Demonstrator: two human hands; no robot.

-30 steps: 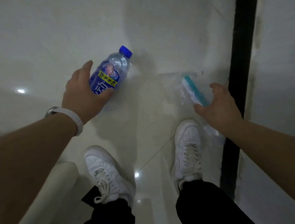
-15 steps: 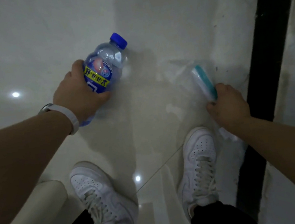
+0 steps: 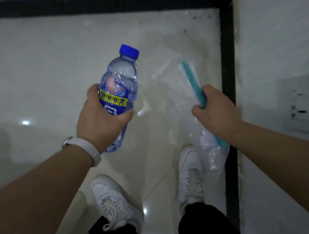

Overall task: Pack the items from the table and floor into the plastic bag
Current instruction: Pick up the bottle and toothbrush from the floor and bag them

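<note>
Plastic bag: clear, with a teal zip strip along its mouth. The right hand pinches it at that strip, and the rest hangs below the fist, above the floor. Contents: none that can be made out.

Water bottle: blue cap on. The left hand grips it round the label, beside the right hand's bag, apart from it.

Hands: apart.

Progress, as judged: bottle lifted, not yet bagged. Any further items are out of view.

1. Left hand — a white wristband with a silver piece at its wrist.
2. White lace-up sneakers on both feet.
3. Black trousers down to the ankles.
4. Forearms bare.
</note>
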